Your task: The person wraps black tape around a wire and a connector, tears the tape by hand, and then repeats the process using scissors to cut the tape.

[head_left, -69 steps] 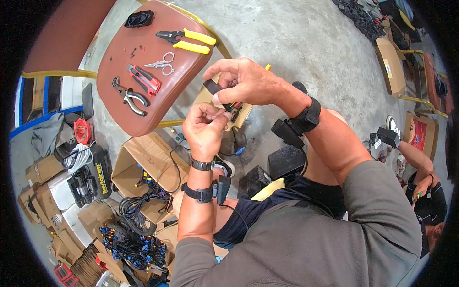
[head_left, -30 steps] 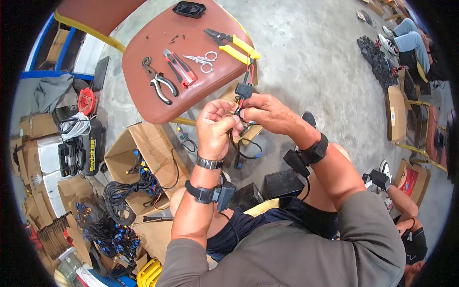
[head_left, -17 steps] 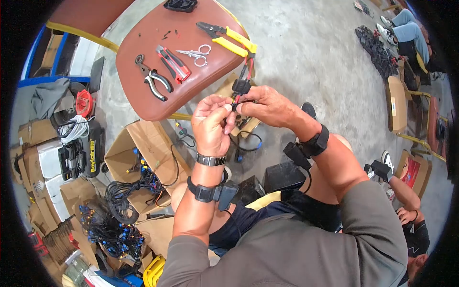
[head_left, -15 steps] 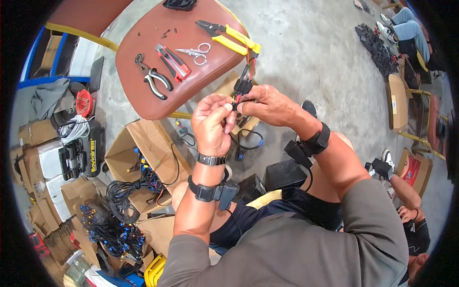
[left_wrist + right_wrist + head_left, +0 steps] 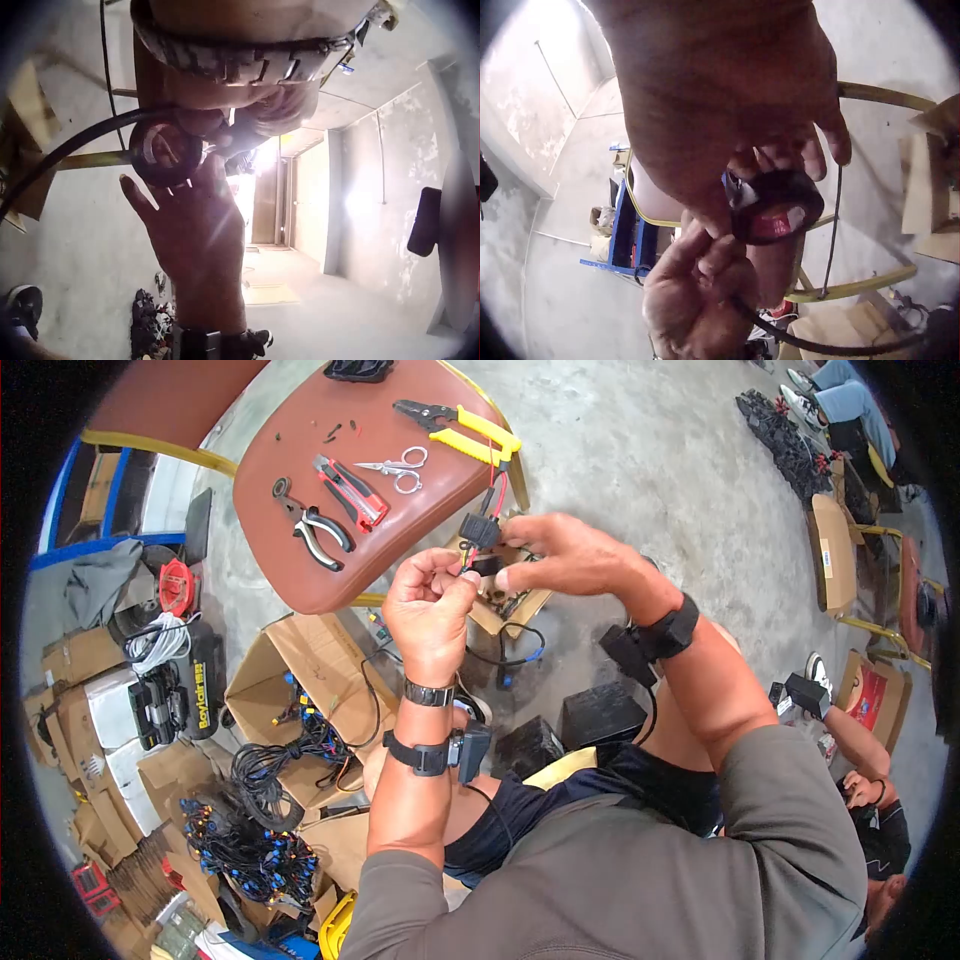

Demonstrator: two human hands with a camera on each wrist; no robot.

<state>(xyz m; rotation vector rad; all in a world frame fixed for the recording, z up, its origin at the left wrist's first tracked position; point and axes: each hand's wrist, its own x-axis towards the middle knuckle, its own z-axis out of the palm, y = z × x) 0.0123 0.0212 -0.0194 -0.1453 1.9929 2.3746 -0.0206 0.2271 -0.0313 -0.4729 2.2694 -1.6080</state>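
1. Chair seat [image 5: 262,545]: reddish brown.
2. Wire stripper [image 5: 489,428]: yellow handles, black head.
3. Utility knife [image 5: 352,495]: red and black.
4. Scissors [image 5: 402,466]: silver.
5. Wires [image 5: 502,490]: red, yellow, black.
6. Shirt [image 5: 650,870]: plain dark grey.
7. Floor [image 5: 620,450]: mottled grey.

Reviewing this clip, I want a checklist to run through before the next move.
1. Left hand pinches the wires: ok.
2. Right hand is at the tape roll: ok.
3. Right hand has a firm grip on the roll: cannot tell.
4. Scissors lie on the chair seat: ok.
5. Seat free of scraps: not ok.
6. Wires clear of the yellow-handled tool: cannot tell; they overlap in view.
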